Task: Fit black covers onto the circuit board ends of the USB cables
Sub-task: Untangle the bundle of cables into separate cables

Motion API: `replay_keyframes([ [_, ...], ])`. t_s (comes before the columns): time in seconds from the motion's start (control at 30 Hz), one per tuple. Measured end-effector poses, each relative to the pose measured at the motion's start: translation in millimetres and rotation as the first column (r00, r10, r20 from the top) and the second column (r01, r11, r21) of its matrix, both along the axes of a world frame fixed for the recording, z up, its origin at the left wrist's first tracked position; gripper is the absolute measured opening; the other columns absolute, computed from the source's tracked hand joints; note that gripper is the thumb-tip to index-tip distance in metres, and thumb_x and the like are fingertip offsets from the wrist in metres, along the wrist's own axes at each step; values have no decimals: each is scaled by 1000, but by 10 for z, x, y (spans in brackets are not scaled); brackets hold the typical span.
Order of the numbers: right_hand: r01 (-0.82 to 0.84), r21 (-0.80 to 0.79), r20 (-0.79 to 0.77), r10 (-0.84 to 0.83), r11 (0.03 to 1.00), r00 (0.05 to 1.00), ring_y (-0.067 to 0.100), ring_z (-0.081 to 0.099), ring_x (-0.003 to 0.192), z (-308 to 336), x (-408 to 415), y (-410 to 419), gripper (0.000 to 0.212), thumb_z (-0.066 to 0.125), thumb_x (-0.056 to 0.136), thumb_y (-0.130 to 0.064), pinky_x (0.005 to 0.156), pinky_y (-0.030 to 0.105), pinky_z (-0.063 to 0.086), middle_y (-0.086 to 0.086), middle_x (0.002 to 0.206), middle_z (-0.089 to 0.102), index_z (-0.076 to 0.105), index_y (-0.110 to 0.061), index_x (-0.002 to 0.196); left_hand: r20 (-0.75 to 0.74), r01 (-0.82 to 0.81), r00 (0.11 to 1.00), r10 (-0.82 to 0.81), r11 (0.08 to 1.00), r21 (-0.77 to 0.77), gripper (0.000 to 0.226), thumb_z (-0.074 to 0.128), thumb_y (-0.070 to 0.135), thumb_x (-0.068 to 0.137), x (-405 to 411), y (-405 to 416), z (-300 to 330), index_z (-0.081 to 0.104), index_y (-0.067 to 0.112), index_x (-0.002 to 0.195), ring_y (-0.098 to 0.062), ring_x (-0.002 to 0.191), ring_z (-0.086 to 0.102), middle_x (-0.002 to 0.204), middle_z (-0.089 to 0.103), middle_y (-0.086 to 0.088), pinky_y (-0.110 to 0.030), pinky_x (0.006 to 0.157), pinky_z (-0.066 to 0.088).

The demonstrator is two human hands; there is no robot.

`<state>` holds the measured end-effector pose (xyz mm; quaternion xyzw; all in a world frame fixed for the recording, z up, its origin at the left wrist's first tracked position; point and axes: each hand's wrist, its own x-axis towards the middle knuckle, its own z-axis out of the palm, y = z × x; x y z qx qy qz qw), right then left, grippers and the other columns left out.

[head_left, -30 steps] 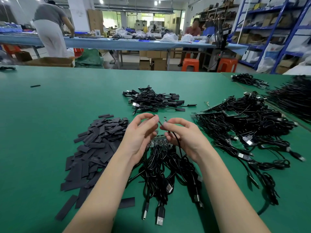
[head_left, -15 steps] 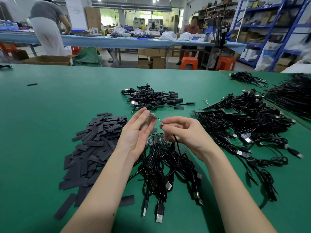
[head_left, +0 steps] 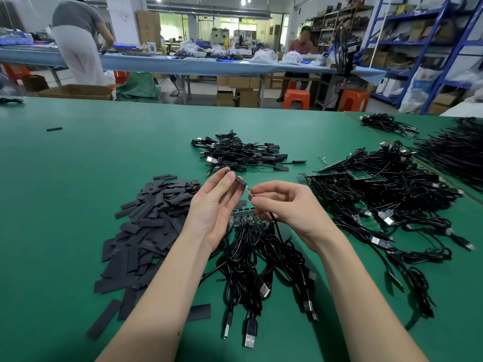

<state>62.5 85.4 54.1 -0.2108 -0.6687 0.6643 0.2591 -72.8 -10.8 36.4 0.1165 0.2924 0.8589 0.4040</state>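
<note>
The left hand point(head_left: 217, 205) pinches a black cover point(head_left: 236, 178) in its grip; the right hand point(head_left: 285, 205) grips a cable's board end point(head_left: 250, 192), partly inserted. A small finished pile point(head_left: 243, 152) sits behind; many uncovered cables point(head_left: 379, 199) remain.

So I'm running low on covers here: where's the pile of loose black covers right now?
In the head view, the pile of black covers lies on the green table, left of the left hand and the cable bundle.

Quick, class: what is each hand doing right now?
Left hand: pinches a black cover at its fingertips.
Right hand: pinches the circuit board end of a USB cable.
</note>
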Motion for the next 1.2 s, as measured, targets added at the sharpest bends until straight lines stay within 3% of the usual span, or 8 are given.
replay_keyframes([
  [0.43,8,-1,-23,-8,1000,1000,15,69,66,-1,-1,-4,17,77,84,2,65,22,57,5,80,76,75,-3,100,-17,-38,999,38,999,-12,15,66,-1,91,11,9,-16,66,8,102,-16,83,75,86,76,-6,-24,73,60],
  [0.6,29,54,23,-30,998,999,9,66,70,2,1,-2,24,82,81,-4,64,17,52,1,85,78,75,-16,101,-125,-52,991,52,999,-3,30,73,8,74,3,13,3,58,9,101,-15,85,74,88,77,-6,-24,77,59],
  [0.7,34,41,12,-34,999,999,9,63,61,13,-11,-7,28,83,79,-2,59,18,50,0,79,76,72,-15,101,-179,-48,983,41,998,-39,15,68,0,87,24,22,17,61,8,97,-17,88,74,94,77,-10,-23,80,59],
  [0.83,82,130,38,-87,988,995,14,61,58,38,-15,-6,37,87,76,-9,60,23,52,-2,75,73,65,-18,105,-298,-119,952,68,980,-157,15,60,-6,95,76,47,48,64,8,96,-12,72,72,78,76,-6,-20,71,58],
  [0.97,118,198,65,-133,973,989,16,62,59,56,-8,-6,33,88,76,-14,60,27,54,-1,71,71,66,-22,100,-416,-108,909,5,968,-226,17,58,-6,94,151,70,75,62,10,94,-9,68,69,75,73,0,-20,66,56],
  [1.1,168,250,58,-188,954,981,20,69,56,69,-8,-30,24,86,79,-17,61,34,61,-4,63,68,71,-20,98,-490,-120,872,-9,965,-232,23,50,-11,93,173,87,71,62,9,91,-11,80,73,85,76,-3,-20,70,56],
  [1.2,289,283,36,-312,914,950,20,73,54,73,-25,-32,19,86,79,-24,52,23,55,-7,67,73,73,-26,92,-609,-142,792,-35,960,-240,19,57,-6,93,195,85,63,68,10,91,-9,75,71,84,76,-3,-16,71,54],
])
